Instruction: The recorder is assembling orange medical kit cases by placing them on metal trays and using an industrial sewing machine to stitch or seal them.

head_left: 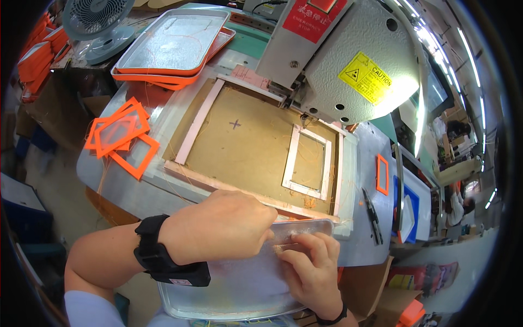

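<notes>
A clear plastic panel (234,291) with a raised, rounded rim lies tilted in front of me, over my lap and against the table's near edge. Above its upper part, my left hand (220,223) is closed in a fist, its fingertips turned away from view. Close beside it, my right hand (315,267) has its fingers curled and pinching the panel around a thin, pale strip or fold. What the left fingers hold is hidden. Just beyond both hands is a flat tan sewing template (234,150) with pinkish edge strips and a small white rectangular frame (289,158).
An industrial sewing machine head (327,82) overhangs the template. Orange-rimmed clear panels (169,41) are stacked at the back left. Nearer lie several orange frames (143,163) with loose threads. On the right are another orange frame (382,174) and black-handled snips (373,218). A fan (98,19) stands far left.
</notes>
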A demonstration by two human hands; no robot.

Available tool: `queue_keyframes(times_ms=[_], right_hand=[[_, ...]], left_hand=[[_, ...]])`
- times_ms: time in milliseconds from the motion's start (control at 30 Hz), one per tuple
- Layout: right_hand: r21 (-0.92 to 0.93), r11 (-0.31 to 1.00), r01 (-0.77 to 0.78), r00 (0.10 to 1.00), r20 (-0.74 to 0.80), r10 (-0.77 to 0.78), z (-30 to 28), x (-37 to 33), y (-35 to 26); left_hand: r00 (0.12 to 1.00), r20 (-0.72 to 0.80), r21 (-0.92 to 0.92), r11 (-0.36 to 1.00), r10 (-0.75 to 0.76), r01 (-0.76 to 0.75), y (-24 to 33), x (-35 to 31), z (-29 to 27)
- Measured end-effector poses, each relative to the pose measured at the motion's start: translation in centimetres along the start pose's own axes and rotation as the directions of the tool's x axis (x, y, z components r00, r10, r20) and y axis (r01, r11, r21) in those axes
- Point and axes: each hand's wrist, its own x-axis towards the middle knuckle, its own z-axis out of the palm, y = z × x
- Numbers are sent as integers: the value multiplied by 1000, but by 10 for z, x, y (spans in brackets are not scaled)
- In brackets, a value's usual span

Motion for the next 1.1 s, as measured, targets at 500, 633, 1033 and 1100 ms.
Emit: queue_keyframes(times_ms=[500, 633, 1033, 1100], right_hand=[[68, 996, -53, 998, 28, 51, -8, 15, -9], [101, 995, 0, 998, 58, -6, -8, 25, -5], [15, 977, 212, 959, 191, -211, -6, 44, 13], [13, 974, 224, 964, 141, -224, -2, 41, 19]], left_hand=[[1000, -12, -22, 1000, -4, 4, 1, -2, 1], [1000, -11, -24, 1000, -4, 4, 2, -1, 1], [1000, 11, 10, 1000, -23, 23, 1, 0, 2], [1000, 3, 7, 1000, -15, 15, 2, 0, 2]])
